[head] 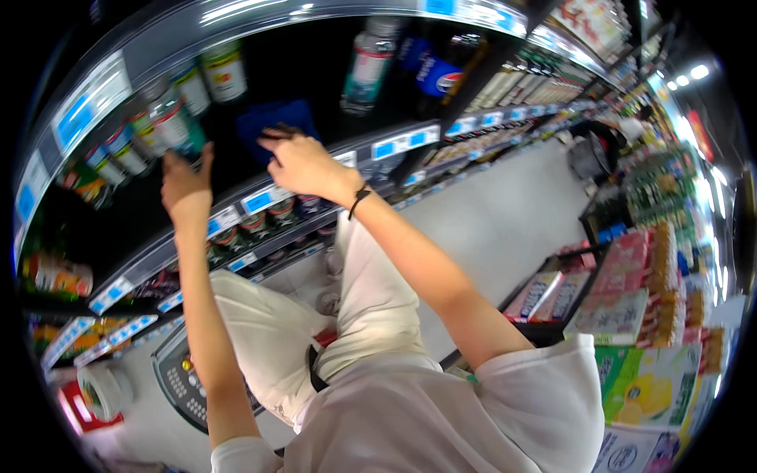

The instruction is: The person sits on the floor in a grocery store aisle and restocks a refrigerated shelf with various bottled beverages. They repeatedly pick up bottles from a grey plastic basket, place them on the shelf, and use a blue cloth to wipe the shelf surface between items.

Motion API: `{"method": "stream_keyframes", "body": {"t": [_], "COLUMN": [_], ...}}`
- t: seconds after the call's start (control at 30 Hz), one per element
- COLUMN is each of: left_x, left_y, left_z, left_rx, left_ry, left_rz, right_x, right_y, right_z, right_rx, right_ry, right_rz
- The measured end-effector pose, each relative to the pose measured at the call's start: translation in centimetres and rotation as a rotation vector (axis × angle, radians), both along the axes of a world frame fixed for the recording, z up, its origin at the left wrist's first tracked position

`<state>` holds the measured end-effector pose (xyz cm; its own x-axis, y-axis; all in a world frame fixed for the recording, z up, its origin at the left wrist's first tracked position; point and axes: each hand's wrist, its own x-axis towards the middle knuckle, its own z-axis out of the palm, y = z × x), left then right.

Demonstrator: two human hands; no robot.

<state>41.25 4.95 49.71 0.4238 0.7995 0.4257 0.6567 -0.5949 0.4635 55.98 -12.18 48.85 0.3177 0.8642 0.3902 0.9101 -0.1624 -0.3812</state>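
On the dark shelf my left hand is at the base of a clear bottle with a white-and-red label. Its thumb and fingers are spread on either side of the base; whether they touch it is not clear. Farther right, my right hand rests on a folded blue cloth, with the fingertips over it. A dark band circles that wrist. Another clear bottle with a teal lower part stands upright beyond the cloth, beside Pepsi bottles. Yellow-and-white cans stand at the back.
Price tags line the shelf edge. More cans stand left, and one can is at the far left. Below is a lower shelf of bottles. Stacked cartons rise at right along the aisle floor. A person is farther off.
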Motion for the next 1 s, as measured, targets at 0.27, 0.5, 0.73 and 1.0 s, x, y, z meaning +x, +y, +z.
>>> {"method": "stream_keyframes", "body": {"t": [0.27, 0.5, 0.73, 1.0], "left_x": [0.0, 0.3, 0.0, 0.6], "left_y": [0.5, 0.6, 0.9, 0.7], "left_z": [-0.5, -0.7, -0.3, -0.6], "left_rx": [0.063, 0.094, 0.016, 0.067], "left_ry": [0.074, 0.082, 0.109, 0.054], "left_rz": [0.010, -0.007, 0.015, -0.004], "right_x": [4.4, 2.9, 2.5, 3.7], "right_y": [4.3, 6.5, 4.1, 5.8], "right_z": [-0.3, -2.8, -1.1, -2.1], "right_rx": [0.007, 0.005, 0.008, 0.009], "right_ry": [0.016, -0.068, -0.002, -0.149], "right_rz": [-0.281, -0.113, -0.172, -0.155]}}
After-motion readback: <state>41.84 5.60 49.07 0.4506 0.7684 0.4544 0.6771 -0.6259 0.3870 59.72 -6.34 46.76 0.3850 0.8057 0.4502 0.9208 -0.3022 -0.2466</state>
